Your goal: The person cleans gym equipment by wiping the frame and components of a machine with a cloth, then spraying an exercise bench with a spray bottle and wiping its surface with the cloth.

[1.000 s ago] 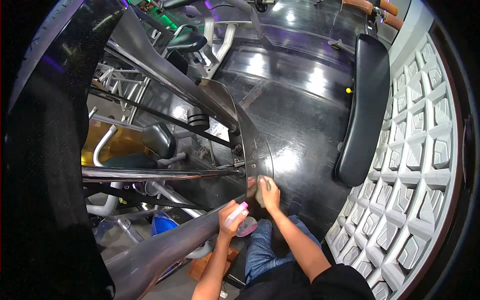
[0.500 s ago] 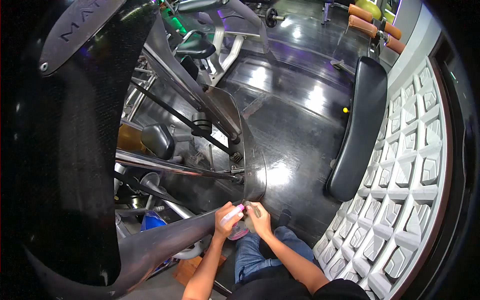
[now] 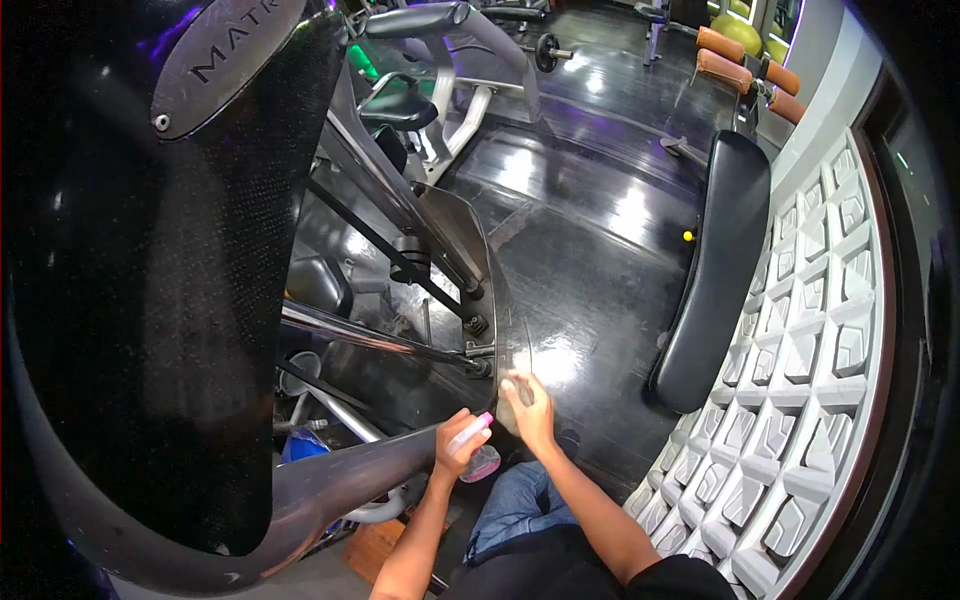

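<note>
My left hand (image 3: 455, 447) is closed around a spray bottle (image 3: 482, 464) with a pink nozzle and a clear body with pink near its base. In my right hand (image 3: 533, 412) is a greyish-beige cloth (image 3: 508, 414), bunched under the fingers. That hand is at the curved dark frame (image 3: 512, 330) of the gym machine, and the cloth seems to touch its edge. The bottle is just left of and below the cloth, close to my jeans.
A large black machine panel (image 3: 200, 300) fills the left side. A long black padded bench (image 3: 715, 280) stands along the white textured wall (image 3: 800, 360). A small yellow ball (image 3: 688, 236) is beside the bench. Farther back are a barbell (image 3: 548, 53) and orange padded rollers (image 3: 722, 66).
My right hand has moved up and away from the left with the cloth, onto the machine's frame. The left hand keeps the bottle, slightly lower. The view has shifted a little.
</note>
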The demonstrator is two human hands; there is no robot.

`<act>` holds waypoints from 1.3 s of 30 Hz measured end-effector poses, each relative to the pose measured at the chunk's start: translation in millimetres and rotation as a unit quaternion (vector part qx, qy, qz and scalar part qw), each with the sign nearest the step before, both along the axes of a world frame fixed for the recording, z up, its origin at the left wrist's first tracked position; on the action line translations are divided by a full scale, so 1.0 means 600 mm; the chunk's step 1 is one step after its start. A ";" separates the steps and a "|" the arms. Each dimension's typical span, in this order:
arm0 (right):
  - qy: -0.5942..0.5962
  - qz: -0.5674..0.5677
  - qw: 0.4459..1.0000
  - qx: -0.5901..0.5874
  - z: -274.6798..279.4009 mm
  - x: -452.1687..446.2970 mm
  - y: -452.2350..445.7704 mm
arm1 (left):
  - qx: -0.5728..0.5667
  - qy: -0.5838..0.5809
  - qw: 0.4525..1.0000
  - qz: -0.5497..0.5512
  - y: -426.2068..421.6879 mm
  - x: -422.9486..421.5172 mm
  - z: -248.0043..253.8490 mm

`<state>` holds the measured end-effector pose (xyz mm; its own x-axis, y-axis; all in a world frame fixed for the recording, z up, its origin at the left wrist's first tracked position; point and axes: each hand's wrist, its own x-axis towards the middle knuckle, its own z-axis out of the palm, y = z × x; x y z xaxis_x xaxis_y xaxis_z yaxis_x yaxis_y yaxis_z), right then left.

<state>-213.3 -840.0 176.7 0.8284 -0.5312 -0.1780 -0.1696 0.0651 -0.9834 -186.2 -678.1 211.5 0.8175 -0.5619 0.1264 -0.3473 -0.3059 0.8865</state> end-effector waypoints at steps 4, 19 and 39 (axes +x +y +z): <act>-0.026 0.055 0.998 -0.033 0.026 -0.044 0.000 | 0.010 0.011 1.000 0.011 -0.008 0.001 0.013; -0.067 0.187 0.920 -0.337 0.082 -0.005 -0.057 | -0.014 -0.036 0.999 -0.003 -0.007 0.001 0.003; -0.131 0.324 0.907 -0.237 0.054 0.084 -0.148 | -0.046 0.038 0.978 0.200 -0.029 -0.036 0.007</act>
